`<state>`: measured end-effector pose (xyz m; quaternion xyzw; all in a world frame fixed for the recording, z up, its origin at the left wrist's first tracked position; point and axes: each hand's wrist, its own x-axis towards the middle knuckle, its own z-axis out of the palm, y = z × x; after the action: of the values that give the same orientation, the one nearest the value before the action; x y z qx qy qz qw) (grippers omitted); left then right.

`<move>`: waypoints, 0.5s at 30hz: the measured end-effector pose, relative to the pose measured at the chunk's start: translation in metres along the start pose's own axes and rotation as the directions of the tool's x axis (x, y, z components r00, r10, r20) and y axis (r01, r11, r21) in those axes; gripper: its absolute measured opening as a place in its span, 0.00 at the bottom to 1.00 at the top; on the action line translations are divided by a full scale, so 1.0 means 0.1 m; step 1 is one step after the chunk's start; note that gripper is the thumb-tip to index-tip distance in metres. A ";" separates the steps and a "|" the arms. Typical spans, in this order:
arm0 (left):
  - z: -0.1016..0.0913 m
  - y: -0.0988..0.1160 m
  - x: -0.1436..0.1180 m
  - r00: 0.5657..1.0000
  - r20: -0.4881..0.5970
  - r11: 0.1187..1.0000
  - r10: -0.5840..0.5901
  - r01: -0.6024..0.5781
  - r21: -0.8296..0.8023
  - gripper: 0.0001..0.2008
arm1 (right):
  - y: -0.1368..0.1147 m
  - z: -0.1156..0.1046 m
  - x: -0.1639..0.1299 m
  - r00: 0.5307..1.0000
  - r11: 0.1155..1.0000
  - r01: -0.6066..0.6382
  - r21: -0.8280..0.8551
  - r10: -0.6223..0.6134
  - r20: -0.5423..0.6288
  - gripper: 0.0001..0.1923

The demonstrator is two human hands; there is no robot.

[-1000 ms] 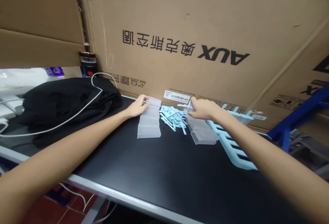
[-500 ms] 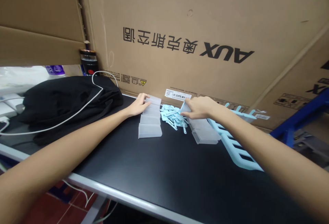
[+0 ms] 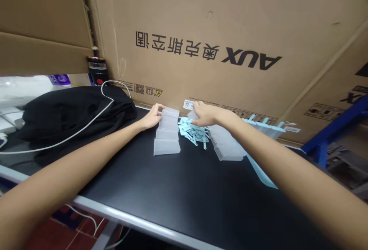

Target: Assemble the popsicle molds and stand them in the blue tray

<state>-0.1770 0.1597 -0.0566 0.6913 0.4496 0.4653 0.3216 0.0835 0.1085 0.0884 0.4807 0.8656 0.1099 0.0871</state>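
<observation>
My left hand (image 3: 151,118) rests at the far end of a row of clear plastic popsicle moulds (image 3: 166,146), lying on their sides. Its fingers are stretched out and touch the end mould. My right hand (image 3: 204,113) grips another clear popsicle mould (image 3: 191,115), mostly hidden by the fingers, over the back of a pile of light blue popsicle sticks (image 3: 191,132). Right of the pile lie more clear moulds (image 3: 228,146). Under my right forearm, a light blue rack (image 3: 263,175) is partly hidden; beside it stand moulds with blue handles (image 3: 265,125).
A large cardboard box (image 3: 172,8) walls off the back of the black table (image 3: 172,188). On the left lie a black cloth (image 3: 74,112) and a white cable (image 3: 86,129), with a dark tumbler (image 3: 97,71) behind. A blue metal frame (image 3: 335,127) stands at the right.
My right hand has moved left with the clear mould, from the pile's right side to above its back. My left hand stays by the left row.
</observation>
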 end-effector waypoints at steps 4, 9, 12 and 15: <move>0.00 0.09 -0.03 0.998 -0.055 0.999 -0.027 0.025 -0.028 0.22 | -0.23 0.05 0.25 0.960 0.970 0.241 0.041 -0.232 -0.158 0.26; -0.03 0.16 -0.05 0.992 -0.088 0.994 -0.086 0.079 -0.082 0.17 | -0.49 0.20 0.43 0.903 0.940 0.329 0.087 -0.287 -0.318 0.22; -0.03 0.15 -0.05 0.991 -0.081 0.989 -0.106 0.096 -0.112 0.15 | -0.53 0.35 0.51 0.858 0.924 0.378 0.059 -0.326 -0.397 0.18; -0.02 0.13 -0.03 0.989 -0.083 0.986 -0.120 0.109 -0.130 0.15 | -0.50 0.50 0.59 0.843 0.917 0.396 0.051 -0.341 -0.416 0.14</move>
<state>-0.1754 0.1521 -0.0456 0.6210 0.4725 0.5042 0.3699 0.0244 0.1381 0.0243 0.2771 0.9466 0.1278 -0.1041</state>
